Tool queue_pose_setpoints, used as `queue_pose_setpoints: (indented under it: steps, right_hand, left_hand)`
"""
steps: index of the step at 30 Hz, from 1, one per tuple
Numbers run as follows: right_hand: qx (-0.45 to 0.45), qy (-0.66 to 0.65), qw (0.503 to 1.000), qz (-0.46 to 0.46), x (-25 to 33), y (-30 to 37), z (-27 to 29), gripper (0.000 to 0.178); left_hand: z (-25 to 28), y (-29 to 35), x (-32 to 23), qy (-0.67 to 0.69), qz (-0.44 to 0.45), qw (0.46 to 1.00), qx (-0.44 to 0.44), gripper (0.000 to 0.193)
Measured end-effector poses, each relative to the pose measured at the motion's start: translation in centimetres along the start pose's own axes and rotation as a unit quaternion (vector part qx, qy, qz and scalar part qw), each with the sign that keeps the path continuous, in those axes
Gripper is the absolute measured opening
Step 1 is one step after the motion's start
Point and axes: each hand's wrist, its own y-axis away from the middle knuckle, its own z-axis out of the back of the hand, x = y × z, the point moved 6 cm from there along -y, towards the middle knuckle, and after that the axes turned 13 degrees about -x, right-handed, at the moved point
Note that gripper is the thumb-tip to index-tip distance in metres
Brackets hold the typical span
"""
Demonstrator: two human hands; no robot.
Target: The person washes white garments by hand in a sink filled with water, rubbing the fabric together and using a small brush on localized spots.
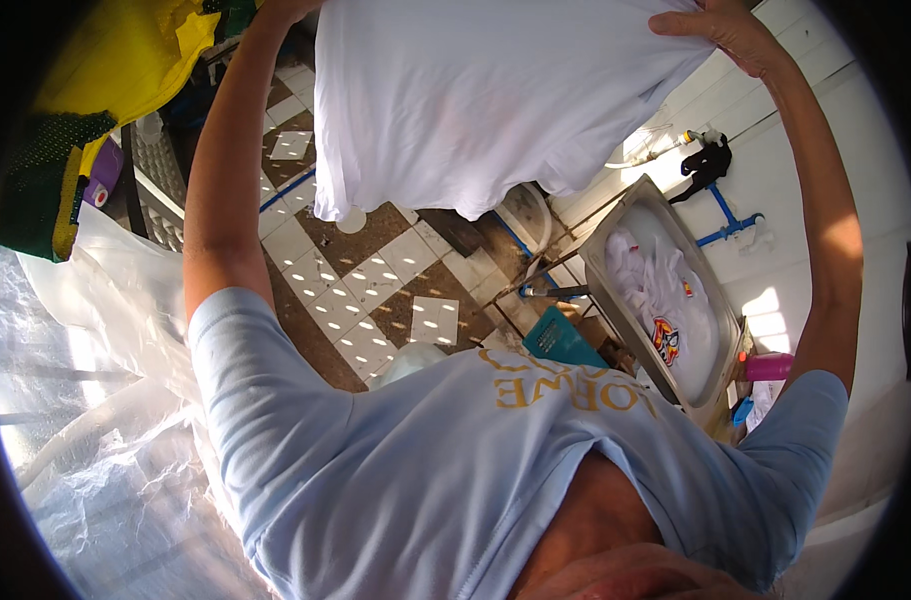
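A white garment [495, 95] hangs spread out in front of me at the top of the view, its wrinkled lower hem loose. Its upper part runs out of the picture, so its exact kind does not show. My right hand [720, 35] is raised at its upper right corner, thumb stretched along the cloth and fingers gripping behind it. My left hand [293, 8] is up at the opposite upper corner, mostly cut off by the frame edge; the cloth is held up on that side too.
Below right, a metal sink [600, 250] holds white clothes [660, 275] in cloudy water. Blue pipes [725, 225] and a black tap cover [708, 160] line the white wall. Yellow and green clothing [125, 60] hangs at left above plastic sheeting [125, 470]. A teal container [560, 338] stands beside the sink.
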Motion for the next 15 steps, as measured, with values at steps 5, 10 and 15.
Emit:
queue_pose_setpoints:
  steps: [5, 10, 15]
  right_hand:
    - [0.169, -0.004, 0.982, -0.083, 2.8, 1.1, -2.2, 0.052]
    - [0.106, -0.019, 0.987, -0.118, 0.2, 0.3, -2.2, 0.059]
    - [0.003, -0.243, 0.956, -0.162, 1.3, -0.3, -2.3, 0.052]
  left_hand:
    - [-1.2, -1.4, 0.3, 0.018, -0.052, 0.998, 0.006, 0.048]
    - [-2.9, -1.9, 1.1, 0.022, -0.013, 1.000, 0.014, 0.049]
    - [-5.5, -2.4, 2.3, 0.107, 0.012, 0.994, 0.022, 0.049]
